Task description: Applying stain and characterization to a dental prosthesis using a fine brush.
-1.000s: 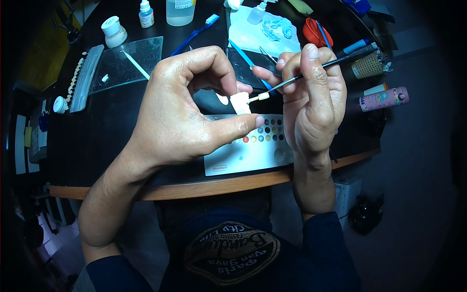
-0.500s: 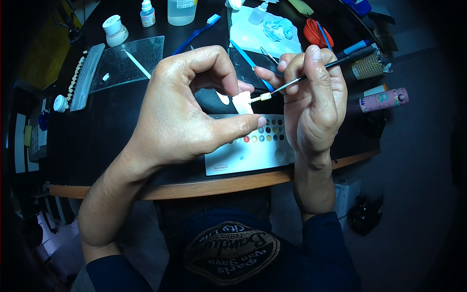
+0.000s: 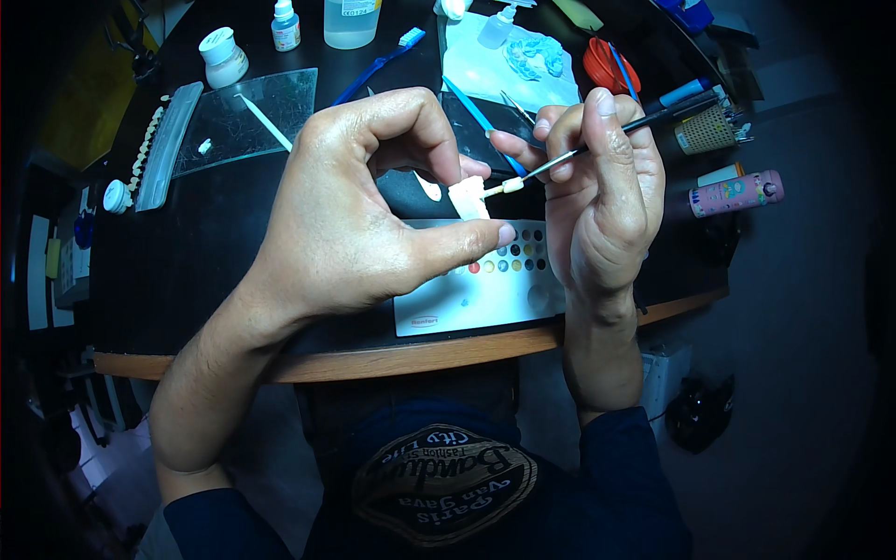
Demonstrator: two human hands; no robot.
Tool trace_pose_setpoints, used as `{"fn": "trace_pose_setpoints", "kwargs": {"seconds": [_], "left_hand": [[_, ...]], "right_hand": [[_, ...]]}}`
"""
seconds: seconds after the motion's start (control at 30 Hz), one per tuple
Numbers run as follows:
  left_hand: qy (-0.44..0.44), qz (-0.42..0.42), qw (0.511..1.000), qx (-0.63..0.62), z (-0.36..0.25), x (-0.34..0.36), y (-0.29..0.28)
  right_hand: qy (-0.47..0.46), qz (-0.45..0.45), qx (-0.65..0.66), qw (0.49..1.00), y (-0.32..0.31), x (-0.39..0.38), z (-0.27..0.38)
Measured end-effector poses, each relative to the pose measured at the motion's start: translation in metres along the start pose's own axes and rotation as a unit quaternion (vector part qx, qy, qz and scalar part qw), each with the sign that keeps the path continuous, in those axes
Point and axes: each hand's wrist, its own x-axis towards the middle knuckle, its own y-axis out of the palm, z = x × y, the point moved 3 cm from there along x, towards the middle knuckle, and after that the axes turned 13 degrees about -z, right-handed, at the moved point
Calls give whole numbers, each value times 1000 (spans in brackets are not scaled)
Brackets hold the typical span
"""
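Note:
My left hand [image 3: 322, 219] is closed, pinching a small whitish block [image 3: 469, 198] between thumb and fingers. From the block's right side a short yellowish pin sticks out, bearing a small cream tooth-shaped piece [image 3: 512, 185]. My right hand [image 3: 607, 191] grips a fine brush [image 3: 644, 122] with a dark handle and metal neck. Its tip meets the tooth-shaped piece or lies right beside it; which one I cannot tell. Below both hands lies a white palette [image 3: 439, 303] with rows of small coloured dots, partly covered by my left thumb.
Glass slab [image 3: 238, 121] at left carries a white stick tool [image 3: 264, 123]. Beside it lies a tray [image 3: 170, 149] with a row of tooth shapes. Behind are a jar [image 3: 224, 58], bottles, a blue toothbrush [image 3: 378, 65] and blue-white paper [image 3: 467, 70]. A pink bottle [image 3: 737, 192] lies right.
Almost nothing differs. The block and my left fingertips sit very slightly farther right, and both hands keep their hold.

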Motion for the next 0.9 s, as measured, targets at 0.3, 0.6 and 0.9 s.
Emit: {"fn": "trace_pose_setpoints", "kwargs": {"seconds": [0.3, 0.6, 0.9], "left_hand": [[-5, -2, 1000, -6, 0, 0, -1], [-22, -6, 1000, -11, 0, 0, -2], [-33, -2, 999, 2, -1, 0, 2]], "right_hand": [[-3, -22, 26, 999, 5, 0, 1], [9, -50, 21, 998, 6, 0, 2], [31, -26, 20, 999, -1, -1, 1]]}}
